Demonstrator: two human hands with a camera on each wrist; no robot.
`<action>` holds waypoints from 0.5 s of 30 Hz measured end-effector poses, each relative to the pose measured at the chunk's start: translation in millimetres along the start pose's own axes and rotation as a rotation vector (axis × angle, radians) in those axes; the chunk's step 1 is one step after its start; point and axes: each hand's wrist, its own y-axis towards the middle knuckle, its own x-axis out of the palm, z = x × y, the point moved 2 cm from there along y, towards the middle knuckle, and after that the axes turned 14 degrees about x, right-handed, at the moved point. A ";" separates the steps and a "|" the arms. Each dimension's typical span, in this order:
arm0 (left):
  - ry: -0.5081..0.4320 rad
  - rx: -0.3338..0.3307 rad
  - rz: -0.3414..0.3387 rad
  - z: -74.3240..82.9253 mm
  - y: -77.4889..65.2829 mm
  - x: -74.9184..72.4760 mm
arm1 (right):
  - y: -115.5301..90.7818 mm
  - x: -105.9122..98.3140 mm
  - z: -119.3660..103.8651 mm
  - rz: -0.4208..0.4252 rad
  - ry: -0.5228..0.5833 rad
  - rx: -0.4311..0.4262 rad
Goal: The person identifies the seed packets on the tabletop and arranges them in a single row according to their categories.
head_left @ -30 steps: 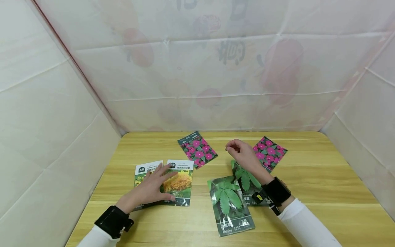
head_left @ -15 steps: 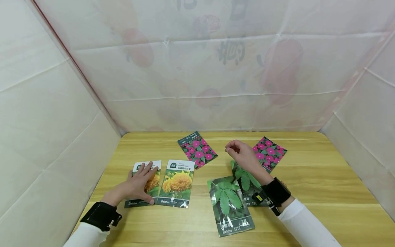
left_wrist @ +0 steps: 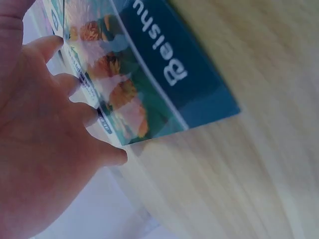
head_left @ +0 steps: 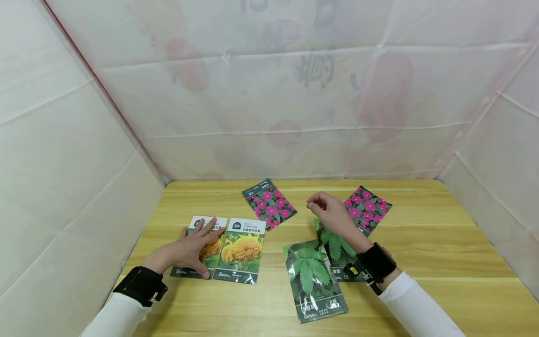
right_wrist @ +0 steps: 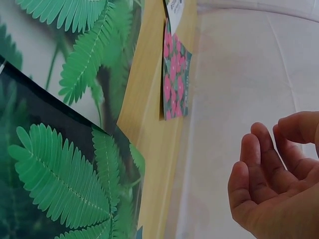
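Observation:
My left hand lies spread across the left sunflower seed packet, covering its middle; the thumb is at its lower right. In the left wrist view, the fingertips touch this packet along its white top band. A matching sunflower seed packet lies close along its right side, both upright to me. My right hand hovers with loosely curled fingers and nothing in them, above the rear green-leaf seed packet. The right wrist view shows that hand apart from the packets.
A front green-leaf seed packet overlaps the rear one's left side. Two pink-flower seed packets lie turned at angles farther back, one left of centre and one to the right. White fabric walls enclose the wooden table.
My left hand has moved left, off the right sunflower packet. The left packet has shifted left, then slightly away from me and back beside its match. My right hand stays put.

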 end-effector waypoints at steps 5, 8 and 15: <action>0.018 0.057 0.071 7.2 7.9 0.2 | 28.0 8.8 42.5 0.010 -0.015 -0.038; 0.042 0.118 0.108 13.4 16.8 2.6 | 55.3 18.3 86.4 0.037 -0.041 -0.070; 0.115 0.115 0.054 16.9 26.8 11.6 | 62.9 23.2 103.5 0.041 -0.056 -0.082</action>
